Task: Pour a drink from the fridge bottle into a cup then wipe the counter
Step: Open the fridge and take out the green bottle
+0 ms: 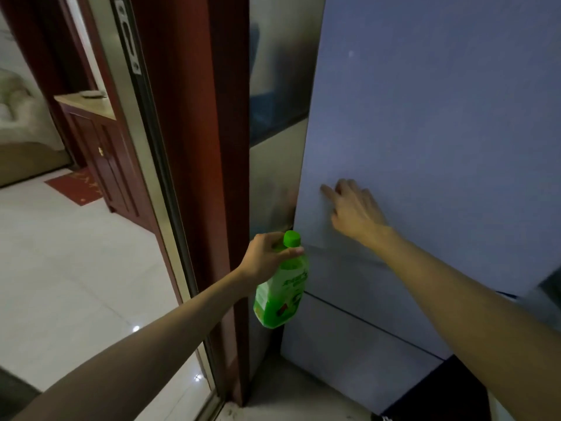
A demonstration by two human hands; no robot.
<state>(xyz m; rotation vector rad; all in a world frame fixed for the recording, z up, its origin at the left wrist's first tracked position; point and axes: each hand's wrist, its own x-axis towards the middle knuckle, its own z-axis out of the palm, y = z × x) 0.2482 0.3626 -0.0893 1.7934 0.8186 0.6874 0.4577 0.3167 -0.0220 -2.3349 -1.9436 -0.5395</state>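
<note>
A green plastic bottle (pixel 280 294) with a green cap hangs upright by its neck from my left hand (pixel 267 258), whose fingers and thumb curl round it just below the cap. It is held low, beside the fridge's left edge. My right hand (pixel 352 209) lies flat with straight fingers against the grey-blue upper fridge door (pixel 440 117), near that door's lower left corner. No cup or counter is in view.
Lower fridge drawers (pixel 349 338) sit under the door. A dark red door frame (pixel 194 147) and a sliding-door track stand just left of the fridge. Beyond lie pale floor tiles (pixel 76 268), a red wooden cabinet (pixel 100 147) and a red mat (pixel 76 185).
</note>
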